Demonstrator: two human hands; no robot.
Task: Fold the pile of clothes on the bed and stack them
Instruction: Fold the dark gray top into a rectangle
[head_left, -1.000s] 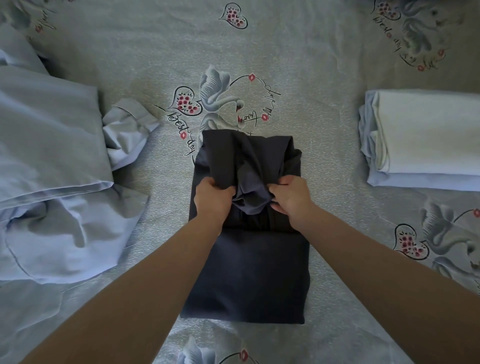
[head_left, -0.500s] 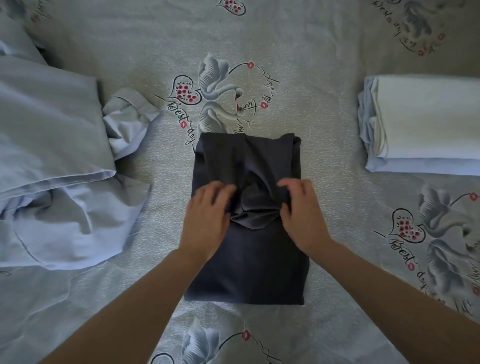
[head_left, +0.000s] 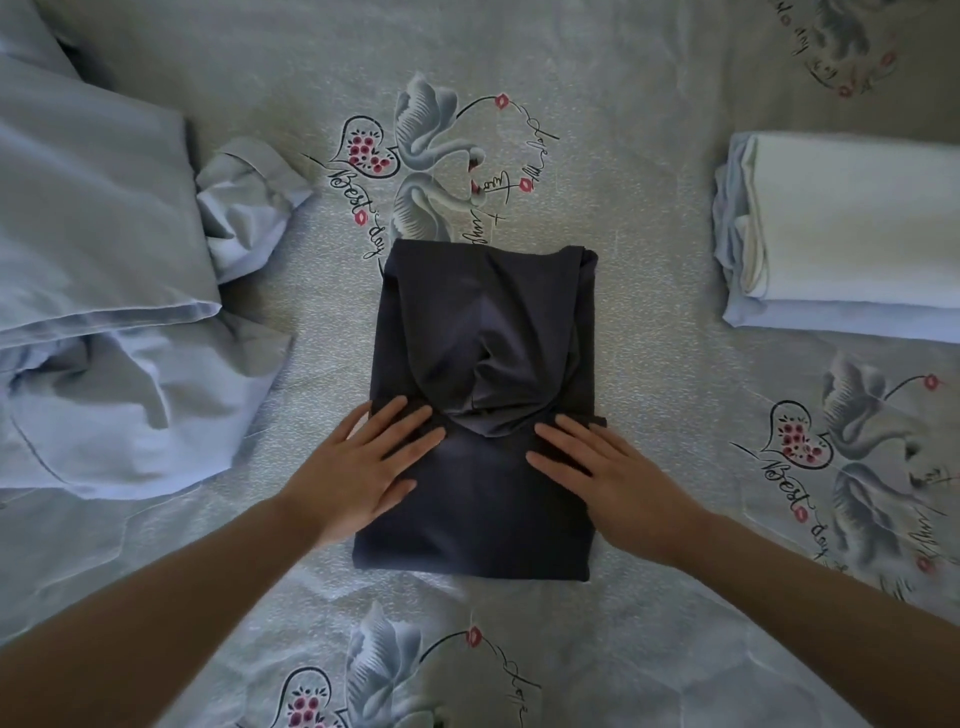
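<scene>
A dark navy garment (head_left: 483, 332) lies folded into a rectangle in the middle of the bed, its far half doubled back with a pointed flap facing me. My left hand (head_left: 358, 467) lies flat on its near left part, fingers straight. On the near right part my right hand (head_left: 608, 475) presses down the same way. A stack of folded clothes (head_left: 852, 228), white on pale blue, sits at the right. The pile of unfolded pale blue clothes (head_left: 98, 291) lies at the left.
The bedsheet (head_left: 649, 270) is grey-blue with printed swans, hearts and script. A crumpled pale blue sleeve (head_left: 244, 208) sticks out of the pile toward the middle. Bare sheet runs between the dark garment and both piles.
Both hands have let go of the bunched flap they gripped, opened, and slid toward me and outward to lie flat on the garment. The far fold now lies flatter.
</scene>
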